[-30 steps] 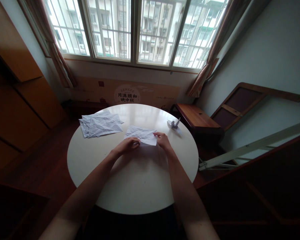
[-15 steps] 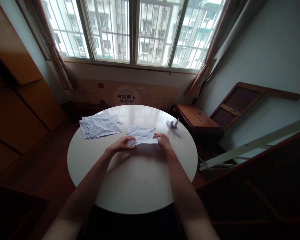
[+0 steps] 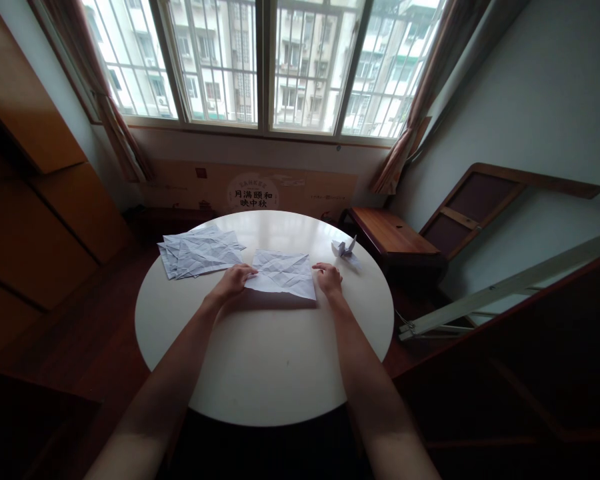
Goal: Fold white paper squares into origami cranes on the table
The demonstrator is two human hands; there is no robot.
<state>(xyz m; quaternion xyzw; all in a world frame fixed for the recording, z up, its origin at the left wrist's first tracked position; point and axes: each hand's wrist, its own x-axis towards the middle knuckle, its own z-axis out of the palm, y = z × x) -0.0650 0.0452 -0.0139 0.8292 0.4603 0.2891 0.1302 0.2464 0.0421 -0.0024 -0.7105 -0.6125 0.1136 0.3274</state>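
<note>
A creased sheet of white paper (image 3: 281, 272) lies unfolded near the middle of a round white table (image 3: 260, 360), its near edge slightly raised above a shadow. My left hand (image 3: 236, 280) pinches the sheet's left edge between thumb and fingers. At the opposite edge is my right hand (image 3: 329, 277), its index finger pointing toward the paper and the other fingers loosely curled. It seems to hold nothing; whether the fingertip touches the edge is unclear. Behind my left hand rests a stack of creased paper sheets (image 3: 200, 250). A folded paper crane (image 3: 347, 249) stands beyond my right hand.
A low wooden bench (image 3: 395, 230) stands beyond the table's right side. Further right, a pale metal frame (image 3: 460, 313) leans by the wall. Wooden cabinets (image 3: 70, 207) line the left, and a barred window (image 3: 265, 67) lies ahead.
The sheet's near part has been opened out toward me, so it looks larger. My left hand has shifted left to its edge, and my right hand has come off the paper's surface.
</note>
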